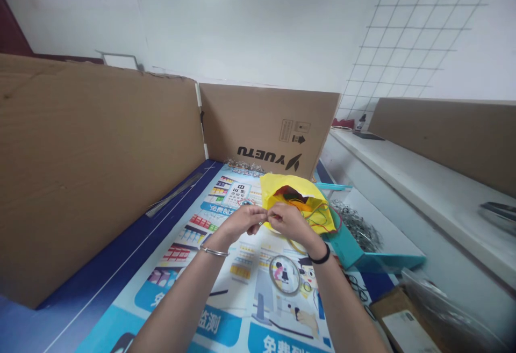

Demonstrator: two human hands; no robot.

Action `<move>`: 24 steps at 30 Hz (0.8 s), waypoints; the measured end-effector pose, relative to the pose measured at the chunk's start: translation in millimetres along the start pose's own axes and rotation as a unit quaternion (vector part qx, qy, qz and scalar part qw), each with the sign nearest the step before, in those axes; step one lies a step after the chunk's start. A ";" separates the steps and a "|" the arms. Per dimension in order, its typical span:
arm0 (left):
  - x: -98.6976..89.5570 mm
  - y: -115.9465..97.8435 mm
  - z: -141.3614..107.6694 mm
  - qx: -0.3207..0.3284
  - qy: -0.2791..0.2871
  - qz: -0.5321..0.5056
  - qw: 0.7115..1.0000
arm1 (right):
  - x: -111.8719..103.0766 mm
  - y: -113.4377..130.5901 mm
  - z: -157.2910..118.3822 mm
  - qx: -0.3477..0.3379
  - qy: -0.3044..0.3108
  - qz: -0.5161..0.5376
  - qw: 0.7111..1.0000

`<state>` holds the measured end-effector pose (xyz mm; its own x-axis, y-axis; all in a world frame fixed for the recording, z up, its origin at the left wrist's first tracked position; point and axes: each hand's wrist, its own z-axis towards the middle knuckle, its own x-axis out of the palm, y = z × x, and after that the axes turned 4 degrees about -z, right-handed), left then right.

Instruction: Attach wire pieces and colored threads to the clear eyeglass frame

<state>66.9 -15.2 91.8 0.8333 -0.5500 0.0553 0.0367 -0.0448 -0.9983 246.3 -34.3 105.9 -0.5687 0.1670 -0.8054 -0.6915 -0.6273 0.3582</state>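
Note:
Near the middle of the view, my left hand (244,221) and my right hand (287,221) meet fingertip to fingertip. Both are closed in a pinch around something small that I cannot make out. Just behind my right hand lies an open yellow bag (278,184), with orange and dark contents and thin coloured cords spilling over its right side. A grey ring-shaped coil (271,275) lies flat on the printed mat (242,251), between my forearms.
Cardboard panels (100,165) stand at the left and the back (242,122). On the right, a teal box (350,251) holds a pile of metal pieces (358,227). A brown carton (397,310) with clear plastic is at the lower right, below a white ledge (423,181).

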 end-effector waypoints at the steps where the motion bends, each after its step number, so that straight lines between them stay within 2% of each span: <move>1: 1.4 0.9 -0.6 -0.012 0.018 -0.005 1.000 | 0.0 -0.3 0.1 0.001 0.001 0.001 1.000; 3: 2.9 3.2 -0.7 -0.027 0.025 -0.017 0.999 | 0.0 -1.4 0.2 0.001 0.003 0.003 1.000; 8: 1.8 6.5 1.4 -0.034 -0.007 0.004 0.999 | -0.3 -3.3 -1.2 0.002 0.001 0.003 1.000; 12: 3.6 4.3 1.8 -0.023 -0.026 0.032 0.999 | 1.3 -2.6 -1.8 0.004 0.003 -0.005 1.000; 16: 7.3 1.9 2.1 0.006 -0.069 0.064 0.996 | 0.3 -5.5 0.5 0.010 0.013 -0.018 1.000; 18: 7.7 1.7 2.3 0.019 -0.090 0.080 0.993 | -7.7 -8.4 0.7 0.019 0.011 -0.033 0.999; 21: 5.7 2.2 2.3 0.031 -0.110 0.095 0.989 | -32.6 -11.8 -6.9 0.046 -0.012 -0.101 0.994; 23: 3.7 2.4 2.5 0.035 -0.113 0.099 0.988 | -52.0 -11.2 -21.3 0.099 -0.006 -0.151 0.984; 24: 2.8 2.5 2.6 0.036 -0.110 0.100 0.988 | -59.9 -9.8 -31.9 0.133 0.023 -0.178 0.975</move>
<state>70.7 -14.7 89.4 0.9274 -0.3468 -0.1404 -0.1086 0.1095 -0.9880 301.4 -62.3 135.6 -0.2552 0.3009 -0.9189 -0.9358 -0.3160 0.1564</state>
